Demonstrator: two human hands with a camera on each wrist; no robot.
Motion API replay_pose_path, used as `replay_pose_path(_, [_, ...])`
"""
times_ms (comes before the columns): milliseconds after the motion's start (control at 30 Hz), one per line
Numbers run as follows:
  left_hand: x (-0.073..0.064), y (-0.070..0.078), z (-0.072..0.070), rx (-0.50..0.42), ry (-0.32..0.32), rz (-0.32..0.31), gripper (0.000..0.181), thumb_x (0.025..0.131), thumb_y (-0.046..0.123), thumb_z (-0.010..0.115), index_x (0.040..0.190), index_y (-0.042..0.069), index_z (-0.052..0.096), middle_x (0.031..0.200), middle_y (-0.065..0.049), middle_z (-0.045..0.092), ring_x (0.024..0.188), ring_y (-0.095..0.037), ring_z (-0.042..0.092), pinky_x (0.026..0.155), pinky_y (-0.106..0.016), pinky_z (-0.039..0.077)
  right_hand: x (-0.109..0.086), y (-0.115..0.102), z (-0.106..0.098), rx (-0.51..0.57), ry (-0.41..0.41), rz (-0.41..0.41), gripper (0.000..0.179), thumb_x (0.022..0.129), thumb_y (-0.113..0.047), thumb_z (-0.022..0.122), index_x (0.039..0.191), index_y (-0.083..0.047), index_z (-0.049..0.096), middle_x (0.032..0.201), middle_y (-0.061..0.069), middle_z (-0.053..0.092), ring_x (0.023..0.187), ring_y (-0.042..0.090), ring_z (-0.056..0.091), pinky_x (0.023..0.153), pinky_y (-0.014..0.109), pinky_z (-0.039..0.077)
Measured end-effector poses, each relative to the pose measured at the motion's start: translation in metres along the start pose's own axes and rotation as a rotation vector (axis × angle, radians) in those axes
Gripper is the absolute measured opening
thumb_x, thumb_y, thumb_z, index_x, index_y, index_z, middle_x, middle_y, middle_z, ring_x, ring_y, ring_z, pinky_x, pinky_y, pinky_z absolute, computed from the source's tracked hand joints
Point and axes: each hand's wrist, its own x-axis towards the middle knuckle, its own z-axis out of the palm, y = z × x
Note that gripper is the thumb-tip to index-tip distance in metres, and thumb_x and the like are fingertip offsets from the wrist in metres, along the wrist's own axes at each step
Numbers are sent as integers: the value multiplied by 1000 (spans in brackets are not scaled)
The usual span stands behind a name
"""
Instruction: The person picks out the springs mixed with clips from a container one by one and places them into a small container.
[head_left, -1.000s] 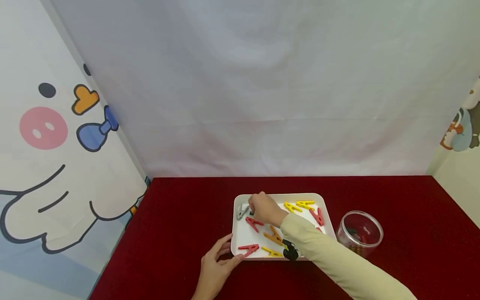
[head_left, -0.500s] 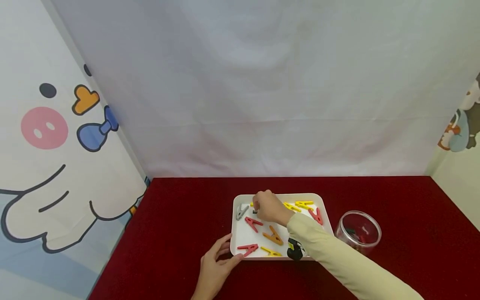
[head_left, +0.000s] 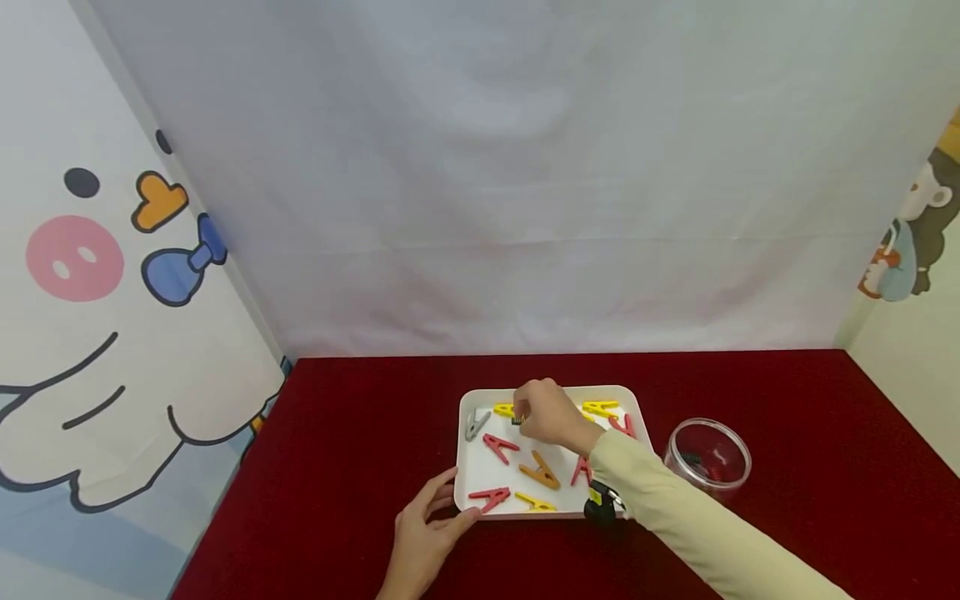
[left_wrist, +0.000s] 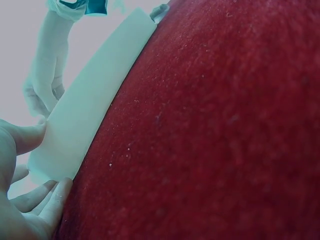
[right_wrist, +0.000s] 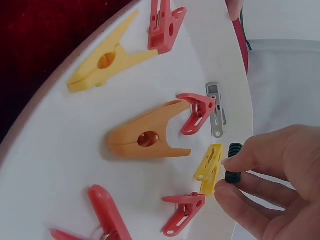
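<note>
A white tray (head_left: 472, 468) holds several plastic clips spread apart. My left hand (head_left: 423, 533) grips the tray's near left corner, thumb on the front side and fingers on the left wall. Over the back left part of the tray, my right hand (head_left: 553, 414) pinches a small dark green ribbed coil, like a spring (right_wrist: 233, 163), between thumb and fingers. Around it lie a yellow clip (right_wrist: 209, 165), a grey clip (head_left: 476, 425) and a red clip (head_left: 500, 447). An orange clip (right_wrist: 147, 135) sits mid-tray. My right forearm covers the tray's right part.
To the right of the tray stands a clear round jar (head_left: 708, 457) with green and red coils inside. A dark red cloth (head_left: 360, 450) covers the table. White curtain (head_left: 525, 208) hangs behind, with printed panels on both sides.
My right hand has moved a little to the right with the coil, uncovering a yellow clip at the back left of the tray. My left hand stays on the corner.
</note>
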Motion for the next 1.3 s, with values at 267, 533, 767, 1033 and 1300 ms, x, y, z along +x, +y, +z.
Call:
replay_pose_path(267, [0,1,-3,10,15,17,57,73,25,82,125,14,60,109,-10,64,99,-25,60,71,-24,53,-7,0,-6,20,19,6,16,71,4,73,71,-10,67,65,-4,55,65,15,50,56,26,46])
replay_pose_path(533, [2,2,-4,34,22,19,57,73,23,82,125,14,60,109,-9,64,99,-25,60,72,-25,53,-12,-1,-14,35,28,-10,15,70,4,71,71,-10,68,67,-4,59,65,13,52,55,26,46])
replay_pose_path(767, [3,0,-4,33,26,8,57,74,21,82,125,15,60,108,-10,63,99,-25,60,73,-26,53,-21,-1,-22,57,33,-26,15,70,5,70,71,-9,67,68,-4,60,66,12,53,57,26,46])
replay_pose_path(1033, [2,-1,-2,36,26,16,56,74,22,82,125,16,61,108,-9,64,98,-24,60,73,-26,53,-32,4,-26,88,46,-22,14,71,3,75,71,-8,68,67,-6,59,65,11,53,59,27,47])
replay_pose_path(1300, [2,-1,2,35,14,10,55,74,23,82,125,16,61,108,-9,64,99,-24,60,73,-26,53,-47,8,-30,105,48,-53,13,72,3,74,72,-9,68,68,-5,58,64,11,52,59,25,47])
